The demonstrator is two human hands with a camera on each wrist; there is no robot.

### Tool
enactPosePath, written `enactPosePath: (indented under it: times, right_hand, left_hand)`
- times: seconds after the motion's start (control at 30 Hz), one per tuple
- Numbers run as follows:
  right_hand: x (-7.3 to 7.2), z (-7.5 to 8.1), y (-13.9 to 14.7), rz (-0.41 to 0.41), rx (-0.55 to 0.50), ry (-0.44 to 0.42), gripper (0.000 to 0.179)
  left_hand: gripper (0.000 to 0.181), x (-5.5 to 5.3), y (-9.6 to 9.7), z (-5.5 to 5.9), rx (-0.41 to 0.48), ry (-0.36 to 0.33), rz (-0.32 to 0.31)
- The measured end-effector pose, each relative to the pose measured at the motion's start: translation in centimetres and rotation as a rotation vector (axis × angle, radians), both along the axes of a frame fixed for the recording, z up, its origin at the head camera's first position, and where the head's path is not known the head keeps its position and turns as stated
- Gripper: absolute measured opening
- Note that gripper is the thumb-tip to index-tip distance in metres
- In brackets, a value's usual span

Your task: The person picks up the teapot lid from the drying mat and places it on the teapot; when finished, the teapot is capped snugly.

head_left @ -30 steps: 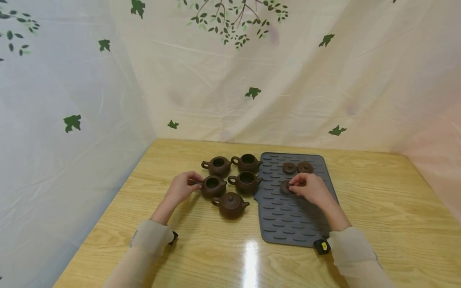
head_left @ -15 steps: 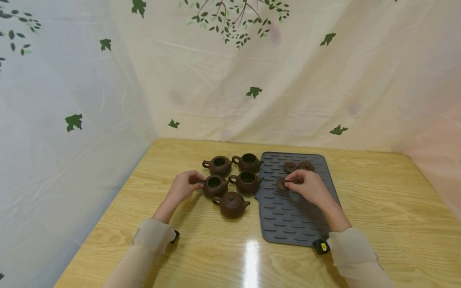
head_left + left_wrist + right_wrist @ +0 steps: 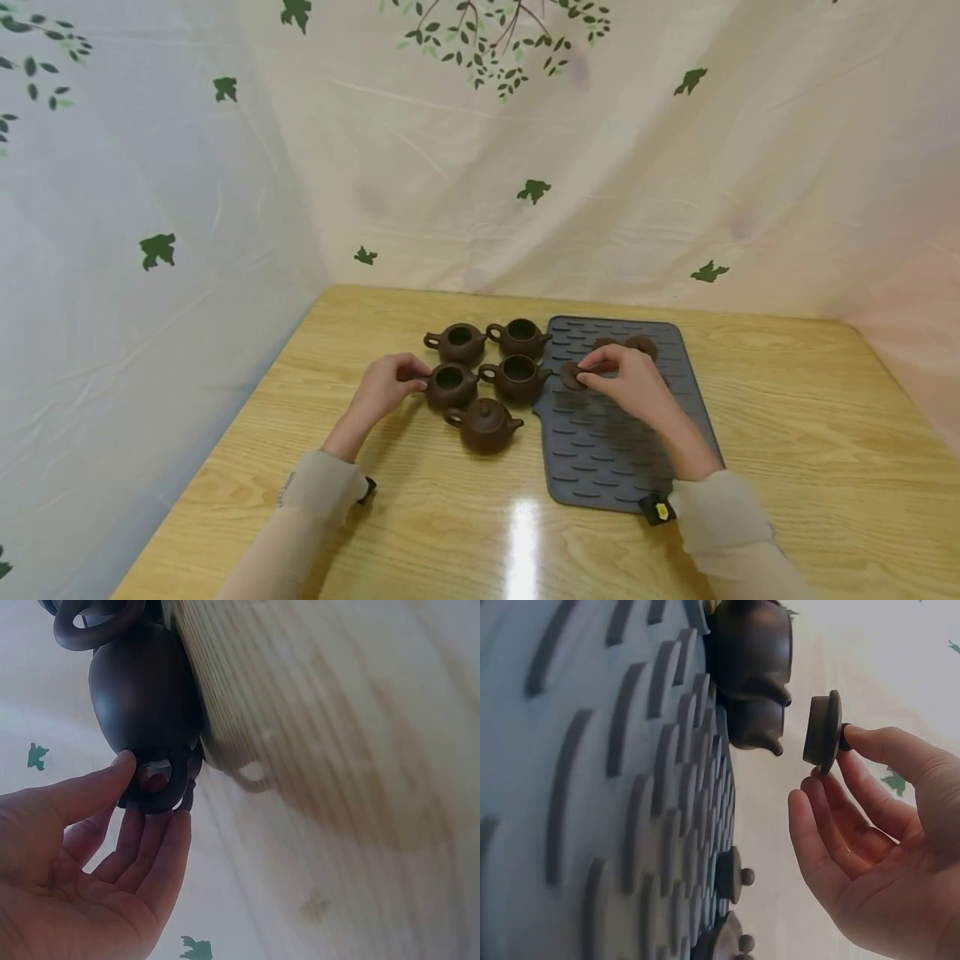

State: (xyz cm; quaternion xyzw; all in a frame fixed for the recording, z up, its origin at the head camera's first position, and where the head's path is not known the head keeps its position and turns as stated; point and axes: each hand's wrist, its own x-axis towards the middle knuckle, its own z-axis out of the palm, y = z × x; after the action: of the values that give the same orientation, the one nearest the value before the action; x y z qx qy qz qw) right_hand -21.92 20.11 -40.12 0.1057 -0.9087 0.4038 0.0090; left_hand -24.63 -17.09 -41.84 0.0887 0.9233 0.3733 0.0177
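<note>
My left hand (image 3: 382,387) pinches the handle of a dark brown lidless teapot (image 3: 452,400) on the table; the left wrist view shows thumb and fingers around the looped handle (image 3: 154,802). By its knob, my right hand (image 3: 628,383) pinches a small round teapot lid (image 3: 568,377). That lid (image 3: 825,735) hangs above the grey mat, apart from it, in the right wrist view. Nearest me sits a teapot with its lid on (image 3: 486,433). Other lidless teapots stand at the back left (image 3: 463,355), back right (image 3: 522,346) and middle right (image 3: 519,390).
The grey ridged mat (image 3: 600,454) lies right of the teapots on the wooden table (image 3: 435,533). Two more lids sit at its far end, one lid (image 3: 642,346) partly behind my right hand. A patterned cloth (image 3: 465,217) hangs behind the table.
My right hand has carried the lid leftward over the mat, toward the teapots. My left hand keeps its hold on the teapot handle, which has hardly moved.
</note>
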Motion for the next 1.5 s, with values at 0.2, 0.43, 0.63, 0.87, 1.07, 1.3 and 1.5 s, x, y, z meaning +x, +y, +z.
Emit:
enactPosePath:
  times: [0.2,0.43,0.63,0.87,1.07,1.3,1.5]
  right_hand:
    - [-0.2,0.2,-1.1,0.014,0.004,0.014,0.02]
    - [-0.5,0.6,-2.8,0.04,-0.021,0.035,0.017]
    - [-0.7,1.0,-4.6,0.073,-0.032,0.047,0.014]
    - [-1.2,1.4,-7.1,0.099,-0.044,0.025,0.013]
    - [-1.8,1.1,-9.3,0.125,-0.053,0.014,0.013]
    - [-2.1,0.8,-11.5,0.132,-0.041,0.025,0.013]
    - [-2.7,0.5,-13.1,0.125,-0.029,0.018,0.011]
  left_hand:
    - [0.011,0.0,0.0,0.0,0.007,0.006,-0.002]
    - [0.011,-0.1,0.1,0.0,0.005,0.017,-0.006]
    - [0.011,-0.1,0.2,0.0,0.006,0.021,-0.012]
    - [0.01,-0.1,0.2,0.0,0.013,0.015,-0.013]
    - [0.01,0.0,0.2,0.1,0.008,0.003,-0.002]
    - [0.011,-0.1,0.2,0.1,0.005,-0.007,0.001]
    - [0.011,-0.1,0.3,0.1,-0.011,-0.012,0.01]
